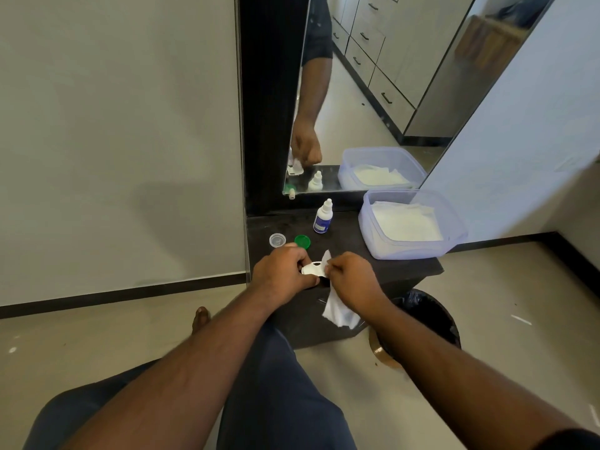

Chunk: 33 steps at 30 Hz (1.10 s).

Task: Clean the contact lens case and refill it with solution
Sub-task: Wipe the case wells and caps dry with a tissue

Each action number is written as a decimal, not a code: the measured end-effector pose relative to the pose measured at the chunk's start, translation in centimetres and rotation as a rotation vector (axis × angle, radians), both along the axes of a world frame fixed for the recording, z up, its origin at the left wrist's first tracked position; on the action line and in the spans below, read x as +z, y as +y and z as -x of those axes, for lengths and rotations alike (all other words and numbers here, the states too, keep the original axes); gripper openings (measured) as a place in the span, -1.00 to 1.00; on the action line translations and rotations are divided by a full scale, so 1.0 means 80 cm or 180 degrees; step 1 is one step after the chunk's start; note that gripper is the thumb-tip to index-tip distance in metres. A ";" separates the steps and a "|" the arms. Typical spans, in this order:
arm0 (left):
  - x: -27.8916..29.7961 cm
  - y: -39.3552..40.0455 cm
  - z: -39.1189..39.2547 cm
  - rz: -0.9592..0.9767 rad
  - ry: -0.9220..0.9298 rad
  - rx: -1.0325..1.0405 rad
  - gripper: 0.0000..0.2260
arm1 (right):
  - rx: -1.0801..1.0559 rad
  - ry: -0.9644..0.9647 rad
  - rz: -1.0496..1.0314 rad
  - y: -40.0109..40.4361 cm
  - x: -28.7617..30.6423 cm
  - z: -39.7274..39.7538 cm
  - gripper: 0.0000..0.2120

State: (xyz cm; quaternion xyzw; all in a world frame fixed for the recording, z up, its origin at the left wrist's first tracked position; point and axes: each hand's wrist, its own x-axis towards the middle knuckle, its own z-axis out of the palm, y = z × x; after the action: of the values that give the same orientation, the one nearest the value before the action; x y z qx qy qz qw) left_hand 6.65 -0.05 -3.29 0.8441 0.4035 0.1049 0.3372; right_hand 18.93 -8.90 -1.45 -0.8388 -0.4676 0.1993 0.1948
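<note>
Wiping stage — left hand (281,267) grips lens case (312,269), right hand (349,277) pinches tissue (339,311); risks — case slipping, lint left inside, loose caps (302,241) knocked off bench (350,232).

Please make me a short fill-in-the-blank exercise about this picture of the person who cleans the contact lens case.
1. The left hand holds the white lens case, and the right hand wipes it with a ____.
2. The loose cap beside the clear cap is ____ in colour.
3. The solution bottle stands ____ on the dark shelf.
4. The plastic box holds folded white ____.

Missing words: tissue; green; upright; tissues
</note>
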 end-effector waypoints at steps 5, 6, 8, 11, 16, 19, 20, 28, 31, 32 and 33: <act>-0.002 0.001 0.001 0.0000 -0.0008 -0.0007 -0.78 | -0.1053 0.1145 -0.0706 -0.006 0.004 -0.011 -0.83; -0.003 0.002 0.002 0.0002 -0.0005 -0.0014 -0.78 | -0.0708 0.0556 -0.0680 -0.007 0.004 -0.015 -0.82; -0.003 0.002 0.002 0.0009 -0.0006 -0.0025 -0.77 | 0.0439 -0.0793 -0.0338 -0.009 0.009 -0.020 -0.79; -0.003 0.003 0.002 0.0000 -0.0010 -0.0034 -0.77 | 0.1749 -0.1920 0.0230 -0.008 0.016 -0.020 -0.71; -0.003 0.002 0.002 -0.0005 -0.0020 0.0015 -0.77 | 0.1563 -0.2168 0.0352 -0.010 0.010 0.000 -0.71; -0.003 0.001 0.001 -0.0022 0.0014 0.0075 -0.77 | -0.0034 0.0034 -0.0004 0.001 0.008 0.000 -0.78; -0.003 0.001 0.001 -0.0015 0.0031 0.0082 -0.77 | -0.0701 0.1152 -0.0120 0.004 0.013 -0.003 -0.79; -0.003 0.000 0.001 -0.0013 0.0022 0.0026 -0.77 | 0.0912 -0.1218 0.0153 -0.004 0.002 -0.008 -0.74; -0.003 -0.001 0.001 -0.0025 0.0008 0.0045 -0.77 | 0.0954 -0.1317 0.0328 0.001 0.003 0.001 -0.76; -0.003 -0.001 0.001 -0.0032 0.0012 0.0057 -0.77 | 0.0693 -0.0844 0.0320 0.006 0.006 -0.002 -0.78; -0.003 -0.001 0.002 -0.0038 0.0018 0.0058 -0.77 | 0.0295 -0.0136 0.0324 0.011 0.012 -0.008 -0.79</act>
State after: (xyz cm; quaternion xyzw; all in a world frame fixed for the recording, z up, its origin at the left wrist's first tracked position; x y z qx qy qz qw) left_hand 6.52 -0.09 -3.56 0.8426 0.4116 0.1079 0.3301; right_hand 19.53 -7.99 -0.46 -0.8292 -0.4993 0.2137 0.1324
